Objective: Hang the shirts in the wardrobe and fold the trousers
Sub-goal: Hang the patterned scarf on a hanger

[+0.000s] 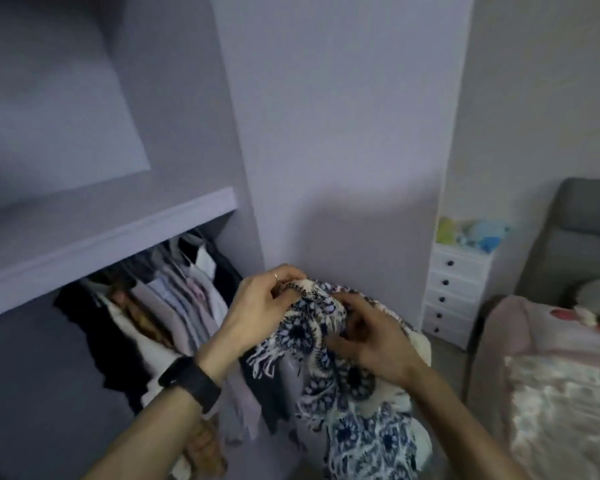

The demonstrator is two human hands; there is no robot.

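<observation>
Head view: both hands' grip bunches the patterned shirt (326,344), hiding any hanger.

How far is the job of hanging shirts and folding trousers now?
Looks done: several garments already hang in the wardrobe. In hand: left hand and right hand grip a blue-and-white patterned shirt at its top. Left: hanging it; no trousers visible.

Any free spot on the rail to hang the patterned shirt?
Rail looks packed under the shelf. Only slack seems to be at its right end, by the wardrobe side panel. Both left hand and right hand grip the patterned shirt.
</observation>
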